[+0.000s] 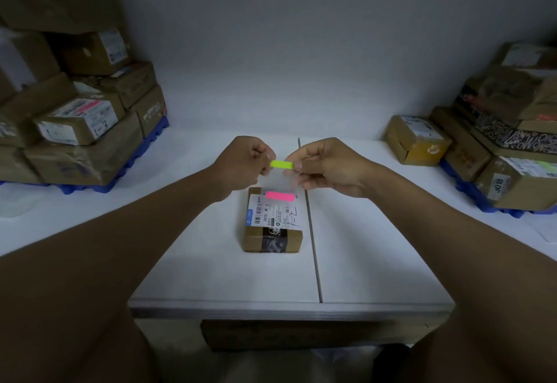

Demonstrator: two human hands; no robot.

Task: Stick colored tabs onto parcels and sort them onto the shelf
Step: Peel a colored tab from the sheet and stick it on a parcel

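We pinch the green tab (281,164) by its ends, left hand (241,165) and right hand (328,168), long axis left-right, held just far of the parcel (272,226) lying below.

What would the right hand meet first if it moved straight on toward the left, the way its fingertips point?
Probably the left hand. The right hand pinches one end of the yellow-green tab, the left hand pinches the other, so only the tab's length separates them.

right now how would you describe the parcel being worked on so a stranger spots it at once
On the white table, just below both hands, a small brown parcel lies alone beside the centre seam. Unlike the stacked boxes at either side, it carries a pink tab on its label.
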